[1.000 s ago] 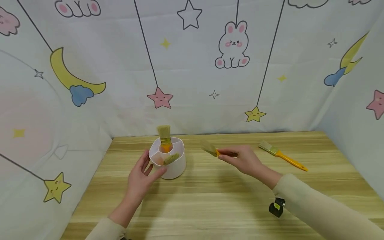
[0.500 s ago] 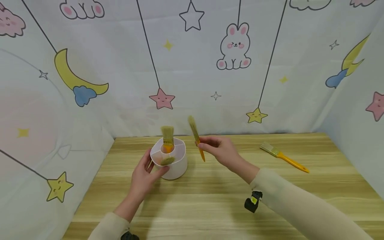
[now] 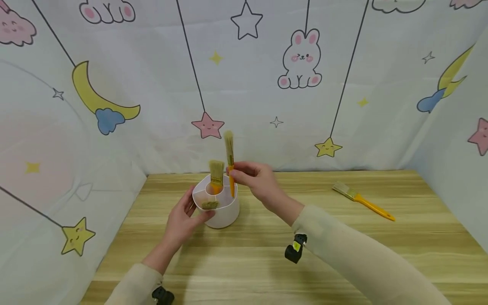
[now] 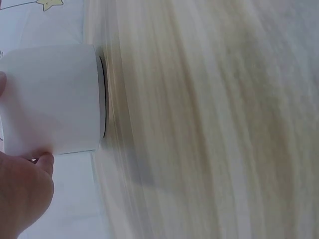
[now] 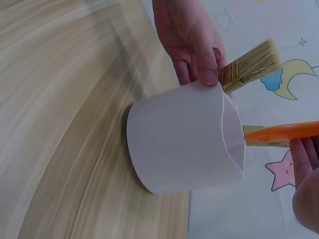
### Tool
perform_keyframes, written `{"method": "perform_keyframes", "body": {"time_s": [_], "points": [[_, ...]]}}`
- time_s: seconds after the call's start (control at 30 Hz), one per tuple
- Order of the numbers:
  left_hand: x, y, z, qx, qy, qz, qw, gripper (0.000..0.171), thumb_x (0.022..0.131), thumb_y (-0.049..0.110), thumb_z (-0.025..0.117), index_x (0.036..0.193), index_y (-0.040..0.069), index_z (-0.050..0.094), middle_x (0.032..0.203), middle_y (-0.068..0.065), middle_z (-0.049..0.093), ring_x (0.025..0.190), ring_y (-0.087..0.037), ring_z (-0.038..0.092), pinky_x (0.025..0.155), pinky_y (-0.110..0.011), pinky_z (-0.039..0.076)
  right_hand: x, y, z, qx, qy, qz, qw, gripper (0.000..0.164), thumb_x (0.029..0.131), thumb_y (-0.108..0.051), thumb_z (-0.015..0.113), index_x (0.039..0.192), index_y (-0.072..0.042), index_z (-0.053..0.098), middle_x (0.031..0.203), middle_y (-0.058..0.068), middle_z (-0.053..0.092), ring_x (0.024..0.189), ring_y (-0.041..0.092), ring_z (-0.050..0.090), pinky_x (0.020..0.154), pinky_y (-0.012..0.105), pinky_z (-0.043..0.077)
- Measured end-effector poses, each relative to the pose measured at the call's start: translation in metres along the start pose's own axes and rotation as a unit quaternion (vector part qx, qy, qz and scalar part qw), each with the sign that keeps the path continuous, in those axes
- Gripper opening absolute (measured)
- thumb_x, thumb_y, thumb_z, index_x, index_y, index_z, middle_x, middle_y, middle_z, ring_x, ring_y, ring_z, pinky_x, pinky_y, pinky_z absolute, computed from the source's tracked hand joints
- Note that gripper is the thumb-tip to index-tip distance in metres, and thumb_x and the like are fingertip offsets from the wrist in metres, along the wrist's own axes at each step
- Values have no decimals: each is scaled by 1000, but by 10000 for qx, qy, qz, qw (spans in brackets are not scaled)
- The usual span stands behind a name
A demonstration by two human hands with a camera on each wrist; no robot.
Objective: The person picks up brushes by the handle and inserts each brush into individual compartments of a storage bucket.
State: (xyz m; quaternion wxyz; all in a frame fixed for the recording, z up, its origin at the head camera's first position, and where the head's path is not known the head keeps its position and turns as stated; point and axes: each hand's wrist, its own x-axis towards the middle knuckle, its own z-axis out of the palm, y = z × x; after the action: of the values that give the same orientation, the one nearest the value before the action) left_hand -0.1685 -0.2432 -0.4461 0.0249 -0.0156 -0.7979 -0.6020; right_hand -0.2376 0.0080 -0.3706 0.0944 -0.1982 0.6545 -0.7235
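Note:
A white divided pen holder [image 3: 225, 217] stands on the table at centre left. My left hand [image 3: 182, 223] grips its left side, thumb on the front wall near the rim, as the right wrist view also shows. Between the fingertips of my right hand [image 3: 256, 181] is a paintbrush [image 3: 229, 148], bristles up. Its orange handle [image 5: 284, 132] points down, with the tip right at the holder's opening on the right side. One wide paintbrush [image 3: 217, 171] stands bristles up in the round middle compartment. Another brush's bristles [image 3: 209, 205] show at the front compartment, its handle hidden inside.
A further paintbrush [image 3: 364, 201] with a yellow-orange handle lies on the wood-grain table [image 3: 267, 262] at the right. A white cloth backdrop [image 3: 251, 97] printed with stars, moons and a rabbit rises behind the table and at both sides.
My right hand has moved left with its paintbrush, turning it from slanted to upright, and brought it over the holder's right side. My left hand stays on the holder; the front brush leans differently.

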Motion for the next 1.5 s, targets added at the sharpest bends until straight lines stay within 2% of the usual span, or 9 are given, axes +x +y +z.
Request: {"method": "perform_keyframes", "body": {"time_s": [0.13,0.43,0.7,0.93,1.23,1.5], "points": [[1,-1,-2,-2,-117,7,9999,103,94,15,86,171,6,19,175,-15,25,161,-32,26,130,-44,30,3,3,9,-116,-58,-119,9998,30,104,-9,71,132,5,72,125,19,75,115,26,73,102,39,62],[4,0,-1,19,-263,43,9996,103,94,21,86,172,9,19,175,-13,25,162,-30,26,130,-42,30,-3,15,15,-371,6,6,9993,29,103,-7,72,129,4,74,123,19,76,112,25,73,99,38,64],[4,0,-1,-14,-244,68,9997,103,94,21,87,172,10,20,175,-12,27,161,-29,27,130,-41,30,-10,28,13,-430,-11,-96,9990,27,102,-4,73,126,8,73,121,22,76,108,28,76,94,38,66],[4,1,-2,54,-212,48,9997,103,94,22,87,171,9,21,175,-13,27,161,-30,27,130,-43,31,-13,32,17,-793,76,-60,9968,25,102,-6,73,121,10,74,120,24,76,108,33,77,90,37,67],[5,0,-6,124,-217,-14,9997,102,95,24,85,172,11,20,175,-13,25,162,-31,26,130,-45,31,-9,30,24,-992,194,359,9942,23,100,-7,76,118,8,75,113,21,78,100,28,79,84,35,68],[5,-2,-6,185,-235,-118,9995,104,94,23,86,172,10,18,176,-14,25,162,-31,26,129,-44,31,-2,24,25,-918,103,1131,9893,26,100,-9,77,119,9,75,114,22,78,96,31,80,91,45,66]]}}
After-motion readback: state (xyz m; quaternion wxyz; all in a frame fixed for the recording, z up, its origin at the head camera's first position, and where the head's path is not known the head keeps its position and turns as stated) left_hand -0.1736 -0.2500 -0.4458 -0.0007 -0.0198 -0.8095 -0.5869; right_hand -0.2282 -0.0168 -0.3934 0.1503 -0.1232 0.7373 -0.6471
